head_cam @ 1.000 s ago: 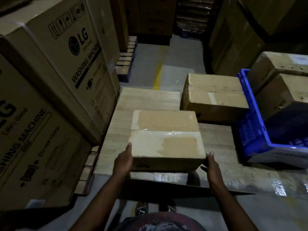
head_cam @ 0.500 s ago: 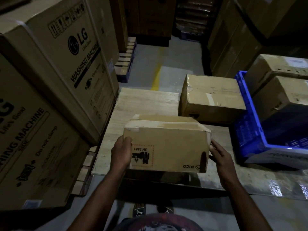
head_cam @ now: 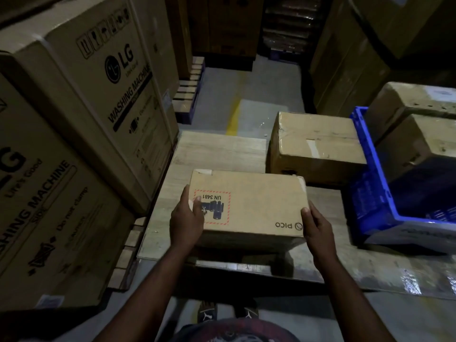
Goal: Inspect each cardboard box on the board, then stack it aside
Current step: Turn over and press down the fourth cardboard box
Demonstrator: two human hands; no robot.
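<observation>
Our left hand (head_cam: 186,219) and right hand (head_cam: 318,227) pinch the box (head_cam: 254,193) between them; we should turn it slowly, evenly.

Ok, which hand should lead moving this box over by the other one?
Probably the right hand: it grips the held box at the end nearest the other box. The left hand holds the opposite end, thumb on the label.

Pale wooden board (head_cam: 217,154) with taped cardboard box (head_cam: 315,144) and blue crate (head_cam: 370,201) at right.
</observation>
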